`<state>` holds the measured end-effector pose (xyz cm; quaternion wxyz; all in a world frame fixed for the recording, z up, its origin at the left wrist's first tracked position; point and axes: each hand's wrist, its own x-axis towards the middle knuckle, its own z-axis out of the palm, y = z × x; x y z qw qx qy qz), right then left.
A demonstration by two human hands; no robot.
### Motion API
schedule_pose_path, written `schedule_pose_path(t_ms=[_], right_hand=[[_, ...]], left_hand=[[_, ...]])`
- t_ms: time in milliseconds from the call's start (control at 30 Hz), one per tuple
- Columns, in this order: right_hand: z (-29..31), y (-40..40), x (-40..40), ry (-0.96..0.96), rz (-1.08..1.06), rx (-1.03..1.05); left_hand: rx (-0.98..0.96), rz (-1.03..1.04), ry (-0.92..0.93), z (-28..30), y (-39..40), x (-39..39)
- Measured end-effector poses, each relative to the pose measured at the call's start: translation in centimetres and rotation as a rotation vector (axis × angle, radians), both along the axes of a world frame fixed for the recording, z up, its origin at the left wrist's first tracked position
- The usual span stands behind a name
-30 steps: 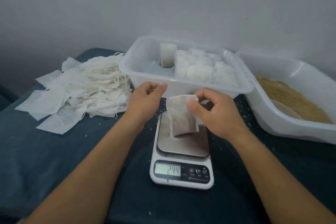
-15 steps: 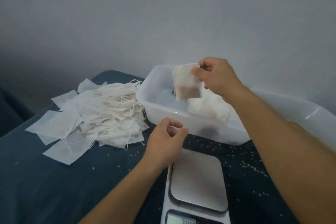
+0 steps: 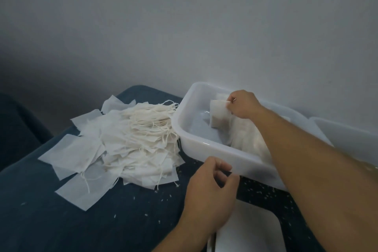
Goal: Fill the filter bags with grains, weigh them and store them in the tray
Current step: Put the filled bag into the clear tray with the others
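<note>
The right hand [image 3: 242, 104] pinched a filled bag [image 3: 219, 115] by its top edge, lowering it upright inside the tray [image 3: 206, 147]. The left hand [image 3: 210, 192] hovered loosely curled, holding nothing. The bag looked soft, light and floppy, probably best gripped at the top.

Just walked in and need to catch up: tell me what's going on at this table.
A person is packing filled filter bags into a white plastic tray. The right hand pinches a filled filter bag by its top and has it down inside the tray, next to the row of filled bags already stored there. The left hand hangs loosely curled and empty above the scale, whose platform is bare. A pile of empty filter bags lies to the left, with spilled grains scattered on the dark cloth.
</note>
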<state>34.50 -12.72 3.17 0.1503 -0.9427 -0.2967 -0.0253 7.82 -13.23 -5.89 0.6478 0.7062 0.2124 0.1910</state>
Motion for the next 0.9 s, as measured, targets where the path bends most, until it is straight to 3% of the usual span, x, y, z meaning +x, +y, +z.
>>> schedule_pose_path(t_ms=[333, 467, 600, 700, 800, 900], right_hand=[[-0.7, 0.9, 1.2, -0.024, -0.218, -0.105], [-0.3, 0.2, 1.0, 0.000, -0.163, -0.237], [1.1, 0.4, -1.8, -0.238, -0.115, -0.260], [1.9, 0.7, -6.8, -0.408, 0.046, -0.055], [2.1, 0.7, -13.7, -0.373, 0.357, 0.125], [1.3, 0.1, -19.7, -0.296, 0.651, -0.038]], left_hand=[[0.033, -0.012, -0.002, -0.2, -0.3, 0.2], [0.017, -0.033, -0.011, 0.0, -0.3, 0.0], [0.035, -0.062, 0.006, 0.1, -0.4, -0.2], [0.043, -0.063, 0.004, 0.2, -0.1, -0.2], [0.131, -0.047, 0.011, -0.1, -0.2, -0.2], [0.399, -0.111, 0.066, 0.0, 0.0, 0.1]])
